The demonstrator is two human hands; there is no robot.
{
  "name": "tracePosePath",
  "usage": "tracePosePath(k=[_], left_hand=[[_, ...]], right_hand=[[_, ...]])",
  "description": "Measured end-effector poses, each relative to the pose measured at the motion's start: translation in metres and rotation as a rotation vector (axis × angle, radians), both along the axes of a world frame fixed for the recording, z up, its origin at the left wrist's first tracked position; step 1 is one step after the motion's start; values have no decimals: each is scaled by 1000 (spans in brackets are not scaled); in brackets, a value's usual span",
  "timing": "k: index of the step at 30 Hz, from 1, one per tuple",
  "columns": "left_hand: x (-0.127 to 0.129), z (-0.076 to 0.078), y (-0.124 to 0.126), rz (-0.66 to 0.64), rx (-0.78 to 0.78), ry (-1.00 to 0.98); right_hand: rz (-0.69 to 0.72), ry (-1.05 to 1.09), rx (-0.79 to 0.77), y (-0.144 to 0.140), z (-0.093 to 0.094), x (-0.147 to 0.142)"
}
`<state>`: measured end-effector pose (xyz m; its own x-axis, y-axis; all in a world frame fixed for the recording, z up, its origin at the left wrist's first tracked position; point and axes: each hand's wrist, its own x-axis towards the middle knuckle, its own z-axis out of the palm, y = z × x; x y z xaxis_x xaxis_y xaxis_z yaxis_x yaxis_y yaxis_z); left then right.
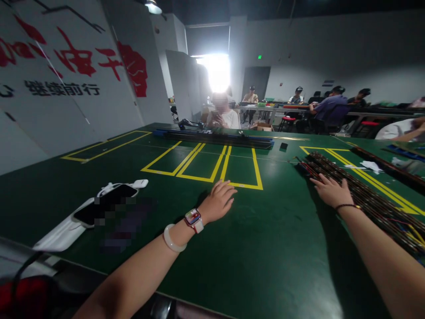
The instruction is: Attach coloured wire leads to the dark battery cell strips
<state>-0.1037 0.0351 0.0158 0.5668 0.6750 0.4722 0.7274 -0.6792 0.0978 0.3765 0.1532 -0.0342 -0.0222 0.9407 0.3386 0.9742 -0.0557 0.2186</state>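
Green felt covers the desk (232, 248), where the left hand (217, 201) lies flat, fingers spread and empty, while the right hand (330, 190) rests open-fingered on the near end of the dark strips (365, 195) at right, none yet lifted or moved.

Both hands (272, 197) lie flat, right touching dark strips (365, 195)

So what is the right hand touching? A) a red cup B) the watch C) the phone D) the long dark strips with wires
D: the right hand rests with its fingertips on the long dark strips, far from the phone.
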Motion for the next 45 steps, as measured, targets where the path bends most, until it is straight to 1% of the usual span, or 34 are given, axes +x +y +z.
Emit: tracePosePath(k=[3, 6, 10, 13, 17, 20, 23, 26, 28, 30, 33, 37, 40, 45], left_hand=[[-1, -1, 0, -5, 1, -2], [-2, -3, 1, -5, -5, -14], [-3, -4, 2, -13, -2, -29], [-2, -3, 2, -14, -7, -26], [0, -2, 1, -21, -23, -19], [0, -3, 1, -23, -21, -23], [1, -4, 2, -28, -16, -30], [3, -5, 3, -37, -23, -31], [6, -6, 3, -45, -33, -34], [7, -7, 3, -53, -46, -40], [8, -7, 4, -58, -65, -41], [4, -6, 6, -38, -71, -38], [1, -7, 9, -23, -75, -45], [1, -8, 10, -32, -112, -51]], right_hand=[[-98, 25, -29, 7, 0, 17], [-178, -3, -80, 6, 3, 28], [-196, -129, -146, -5, 8, 41], [-234, -189, -172, -13, 12, 51], [-275, -216, -189, -17, 14, 53], [-246, -247, -128, -23, 16, 46], [-210, -288, 38, -39, 17, 39], [-267, -301, 187, -64, 16, 40], [-308, -298, 237, -80, 16, 44], [-336, -280, 248, -93, 18, 45], [-365, -236, 230, -103, 23, 40], [-436, -180, 205, -107, 28, 30], [-492, -124, 199, -107, 27, 29], [-460, -115, 210, -106, 23, 35]])
